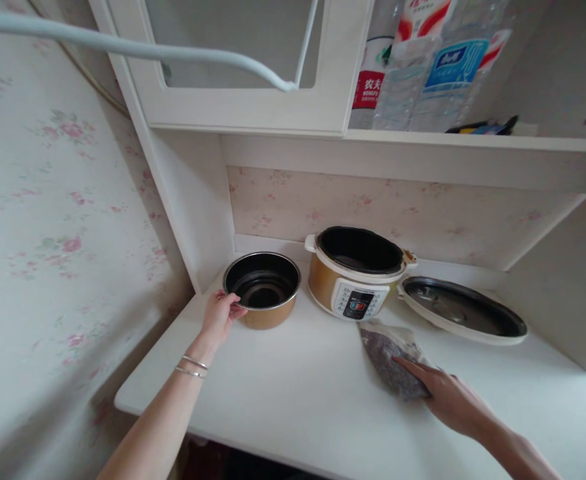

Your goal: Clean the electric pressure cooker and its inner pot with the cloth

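My left hand [220,313] pinches the front left rim of a round pot [267,315], black inside and tan outside, which stands upright on the white tabletop [293,387]. At the right, my right hand [435,383] presses on a crumpled grey-brown cloth [393,360] with a paler edge. Its fingers lie together over the cloth, and the thumb is hidden. Just behind the cloth stands a gold and white electric cooker [357,283] without its lid, dark inside, with a button panel on its front.
An oval lid [463,310] lies with its dark inside up, right of the cooker. Overhead, a white cabinet door [253,110] and a shelf with several plastic bottles [423,73] overhang the tabletop. A pale rod [123,45] crosses the upper left. Flowered wallpaper [67,247] covers the left wall.
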The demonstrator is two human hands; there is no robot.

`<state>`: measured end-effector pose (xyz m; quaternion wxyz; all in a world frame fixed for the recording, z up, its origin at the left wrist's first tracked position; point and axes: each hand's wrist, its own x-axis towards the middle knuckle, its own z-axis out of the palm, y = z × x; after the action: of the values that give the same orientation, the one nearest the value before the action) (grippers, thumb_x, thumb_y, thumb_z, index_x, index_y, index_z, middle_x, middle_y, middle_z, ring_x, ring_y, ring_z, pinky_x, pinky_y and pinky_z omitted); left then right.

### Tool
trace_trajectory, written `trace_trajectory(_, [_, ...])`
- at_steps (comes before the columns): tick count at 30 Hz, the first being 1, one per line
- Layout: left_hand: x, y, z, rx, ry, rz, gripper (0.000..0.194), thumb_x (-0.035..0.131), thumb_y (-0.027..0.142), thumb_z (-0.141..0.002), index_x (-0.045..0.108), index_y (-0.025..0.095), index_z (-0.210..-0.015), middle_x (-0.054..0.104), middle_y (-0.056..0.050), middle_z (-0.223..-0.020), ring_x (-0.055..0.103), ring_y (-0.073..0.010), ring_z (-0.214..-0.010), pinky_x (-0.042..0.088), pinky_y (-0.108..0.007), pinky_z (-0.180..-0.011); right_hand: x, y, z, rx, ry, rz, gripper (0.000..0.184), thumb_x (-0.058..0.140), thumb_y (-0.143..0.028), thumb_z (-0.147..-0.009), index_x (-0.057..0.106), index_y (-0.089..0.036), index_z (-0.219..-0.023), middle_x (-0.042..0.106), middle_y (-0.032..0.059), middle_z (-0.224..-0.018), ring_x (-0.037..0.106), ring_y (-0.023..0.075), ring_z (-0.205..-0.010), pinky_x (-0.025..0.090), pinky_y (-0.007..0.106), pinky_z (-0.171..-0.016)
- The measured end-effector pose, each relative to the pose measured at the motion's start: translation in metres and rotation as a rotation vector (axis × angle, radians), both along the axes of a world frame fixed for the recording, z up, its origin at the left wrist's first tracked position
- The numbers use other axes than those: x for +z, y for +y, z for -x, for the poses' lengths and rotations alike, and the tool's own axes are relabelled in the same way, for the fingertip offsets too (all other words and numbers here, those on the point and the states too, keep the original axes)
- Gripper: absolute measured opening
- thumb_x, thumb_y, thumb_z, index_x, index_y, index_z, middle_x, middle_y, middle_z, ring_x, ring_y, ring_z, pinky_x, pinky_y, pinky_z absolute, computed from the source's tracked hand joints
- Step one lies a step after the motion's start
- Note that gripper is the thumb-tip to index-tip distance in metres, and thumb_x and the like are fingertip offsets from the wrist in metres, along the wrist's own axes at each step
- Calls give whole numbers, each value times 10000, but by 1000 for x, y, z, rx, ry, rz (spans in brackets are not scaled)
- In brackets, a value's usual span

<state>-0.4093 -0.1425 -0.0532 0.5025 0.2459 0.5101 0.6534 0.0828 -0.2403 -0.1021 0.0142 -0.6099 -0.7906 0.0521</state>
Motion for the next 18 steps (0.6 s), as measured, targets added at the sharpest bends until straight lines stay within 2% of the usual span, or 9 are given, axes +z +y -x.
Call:
trace_trajectory(2, [-2, -3, -2, -14, 2, -6, 255, 675, 109, -560, 467, 193, -681, 561, 55, -495, 588, -121, -436, 543, -251, -482, 17, 2, 11, -31, 38, 22, 653, 471, -149, -714, 502, -314, -1344, 693, 41, -1116, 693, 280, -896, 540, 344, -686])
trace_trajectory(5, [-3, -7, -4, -32, 44, -12, 291, 687, 127, -591, 454, 202, -747, 578, 52, -526, 597, -123, -453, 550, -260, -491, 53, 7, 35, -112, 215, -21, 511, 531, -243, -751, 583, -255, -1260, 736, 49, -918, 691, 253, -801, 519, 321, -667])
trace_trajectory(8, [-3, -11, -5, -28, 96, 16, 375, 683, 138, -628, 416, 226, -877, 569, 74, -532, 573, -124, -423, 536, -270, -456, 94, 15, 69, -154, 554, -48, 390, 590, -287, -757, 640, -183, -1130, 726, 52, -894, 677, 238, -793, 518, 319, -666])
trace_trajectory(11, [-3, -14, -4, -37, 167, 67, 426, 676, 139, -645, 386, 235, -942, 562, 83, -545, 539, -110, -391, 497, -241, -414, 128, 30, 117, -209, 977, 12, 396, 602, -375, -808, 621, -123, -1113, 715, 89, -938, 673, 237, -808, 532, 338, -672])
trace_trajectory(14, [-3, -13, 0, -48, 258, 97, 416, 694, 177, -640, 397, 231, -925, 567, 76, -551, 531, -109, -384, 470, -223, -393, 152, 58, 171, -139, 1231, 26, 470, 615, -447, -818, 587, -117, -1151, 705, 77, -960, 665, 215, -811, 540, 366, -728])
trace_trajectory(18, [-4, -11, 10, -116, 381, 100, 376, 727, 275, -637, 421, 237, -852, 464, 111, -424, 436, -104, -294, 331, -181, -295, 165, 111, 235, -7, 1275, 77, 485, 601, -482, -826, 562, -140, -1168, 692, 44, -1001, 650, 189, -872, 523, 349, -792])
